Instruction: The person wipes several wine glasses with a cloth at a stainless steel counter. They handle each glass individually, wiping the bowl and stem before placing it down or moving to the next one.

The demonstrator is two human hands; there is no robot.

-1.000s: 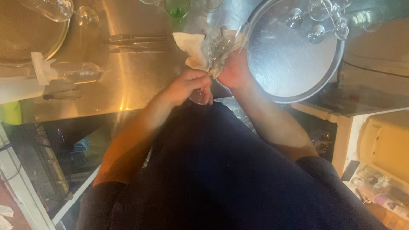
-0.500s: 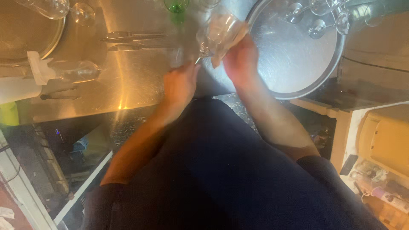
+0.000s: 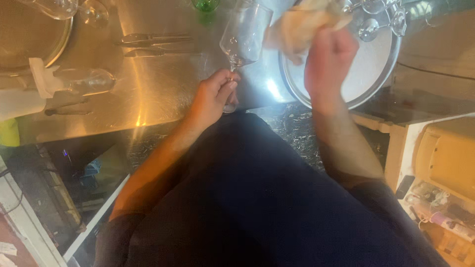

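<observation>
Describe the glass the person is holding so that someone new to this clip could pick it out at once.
On the steel counter, look left of the round tray. The wine glass stands upright there, its stem pinched by the left hand. Unlike the glass lying flat farther left, it is the only one held.

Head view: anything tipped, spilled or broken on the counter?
One glass lies on its side on the counter, left of the left hand. No spill or breakage visible. The held wine glass looks intact.
</observation>
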